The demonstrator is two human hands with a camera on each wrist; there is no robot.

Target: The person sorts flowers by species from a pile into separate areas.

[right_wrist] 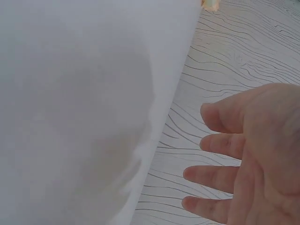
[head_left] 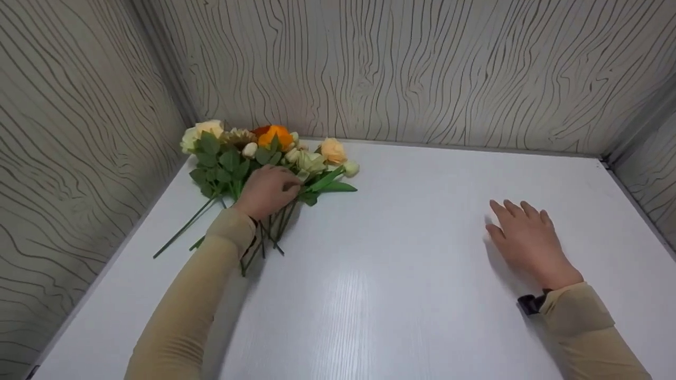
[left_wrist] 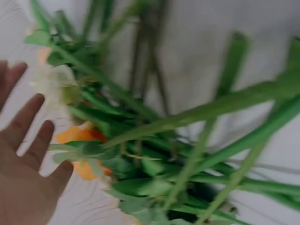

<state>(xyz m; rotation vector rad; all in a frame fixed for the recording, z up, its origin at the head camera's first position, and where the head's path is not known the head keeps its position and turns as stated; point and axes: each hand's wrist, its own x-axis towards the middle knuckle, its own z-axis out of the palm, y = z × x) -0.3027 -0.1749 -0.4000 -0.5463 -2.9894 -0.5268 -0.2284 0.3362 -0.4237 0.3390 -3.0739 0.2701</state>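
Observation:
A heap of flowers with green leaves lies at the table's back left, with an orange flower (head_left: 278,138), a peach rose (head_left: 333,151) and several cream blooms among them. Over the middle of the heap is my left hand (head_left: 268,191), near the leaves and upper stems. In the left wrist view the left hand (left_wrist: 26,159) has its fingers extended and spread, beside green stems (left_wrist: 201,110) that cross the picture. Far from the flowers, my right hand (head_left: 528,240) hovers low over the right side of the table, its fingers extended and holding nothing.
The white table (head_left: 401,253) meets a wood-grain patterned wall (head_left: 401,68) at the back. A similar panel (head_left: 68,148) stands along the left side, close to the flower heads. One long stem (head_left: 182,232) sticks out toward the table's left edge.

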